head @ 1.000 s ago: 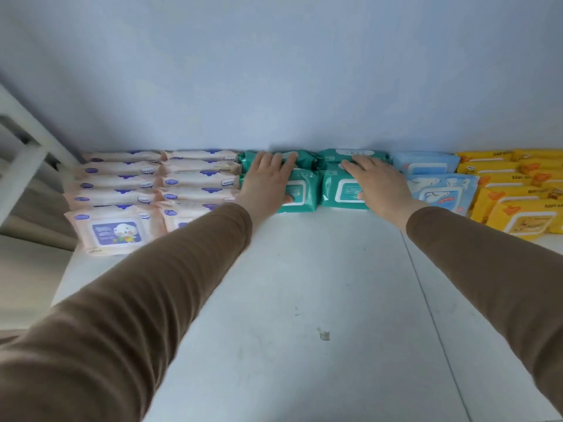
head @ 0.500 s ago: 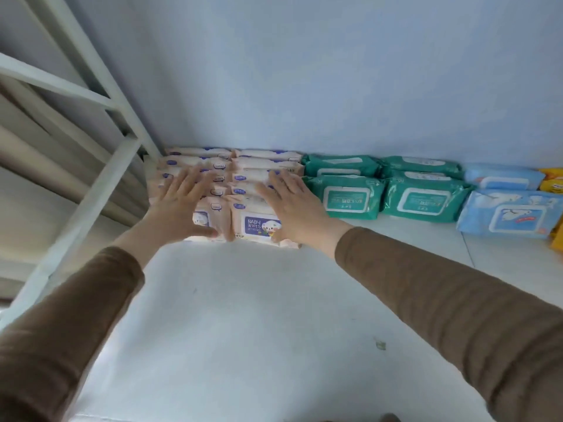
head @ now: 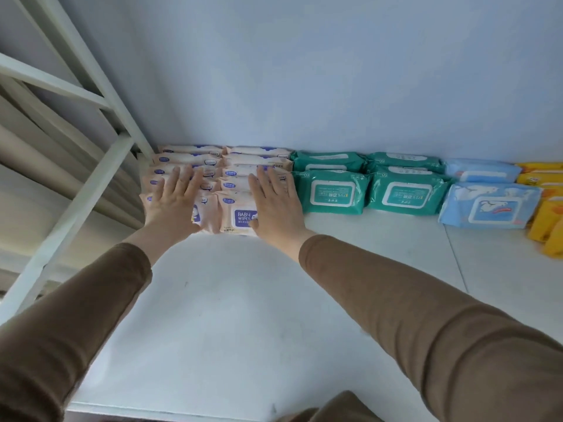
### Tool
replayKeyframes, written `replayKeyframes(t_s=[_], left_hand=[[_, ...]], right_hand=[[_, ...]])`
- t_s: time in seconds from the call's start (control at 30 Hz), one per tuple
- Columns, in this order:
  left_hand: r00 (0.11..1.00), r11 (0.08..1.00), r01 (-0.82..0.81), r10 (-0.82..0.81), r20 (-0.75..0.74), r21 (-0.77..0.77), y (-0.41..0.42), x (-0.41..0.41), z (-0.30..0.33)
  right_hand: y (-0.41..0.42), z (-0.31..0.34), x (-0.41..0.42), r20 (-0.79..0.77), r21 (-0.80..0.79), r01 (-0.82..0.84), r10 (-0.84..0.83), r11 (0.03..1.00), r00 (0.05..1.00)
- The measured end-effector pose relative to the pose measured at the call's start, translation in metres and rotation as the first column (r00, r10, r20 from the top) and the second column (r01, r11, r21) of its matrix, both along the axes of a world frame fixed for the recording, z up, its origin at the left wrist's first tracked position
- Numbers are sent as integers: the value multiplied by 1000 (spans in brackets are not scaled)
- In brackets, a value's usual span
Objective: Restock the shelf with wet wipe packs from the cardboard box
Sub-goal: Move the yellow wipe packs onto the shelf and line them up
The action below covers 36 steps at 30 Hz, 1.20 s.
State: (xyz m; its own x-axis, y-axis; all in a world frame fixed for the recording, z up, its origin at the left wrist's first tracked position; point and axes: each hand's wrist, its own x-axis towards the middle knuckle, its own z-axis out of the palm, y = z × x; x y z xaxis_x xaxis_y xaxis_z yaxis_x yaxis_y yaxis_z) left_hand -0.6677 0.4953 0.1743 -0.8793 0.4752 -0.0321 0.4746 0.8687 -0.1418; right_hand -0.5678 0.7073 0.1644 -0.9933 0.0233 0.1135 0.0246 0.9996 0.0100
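Two columns of pale pink baby wipe packs [head: 237,215] lie against the back wall at the left end of the white shelf [head: 231,315]. My left hand [head: 172,202] rests flat, fingers spread, on the left column. My right hand [head: 275,205] lies flat on the right column, partly covering the front pack's purple label. Neither hand grips a pack. To the right sit green wipe packs [head: 332,191], then blue packs [head: 487,205] and yellow packs [head: 545,220] at the frame's right edge. No cardboard box is in view.
A white metal shelf frame [head: 82,190] with diagonal struts stands at the left, close to my left hand. The blue-grey wall [head: 304,71] backs the shelf. The shelf's front edge [head: 182,414] runs along the bottom, with a brown fabric shape below it.
Both hands left the green packs and moved left onto the pink packs; the view swung left with them. Over the last half second they settled flatter and further over the pink columns.
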Motion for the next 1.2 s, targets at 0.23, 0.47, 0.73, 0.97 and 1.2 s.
replayKeyframes(t_s=[0.23,0.47,0.73,0.97,1.2], left_hand=[[964,931,264,-252,-81,254,86,79,0],[872,826,477,-488,-43,302,266,173,-6],[759,681,626,-645,-94,380,488,278,6],[740,710,660,-671,-49,245,646,336,0],[783,783,617,-621,40,80,671,328,-14]], right_hand=[[100,6,104,-188,-216,-26,-16,976,982],[303,14,234,-280,-230,209,-271,950,921],[520,24,360,-201,-186,320,-355,929,913],[655,25,396,167,-78,395,-378,915,910],[680,-3,385,179,52,293,-298,955,938]])
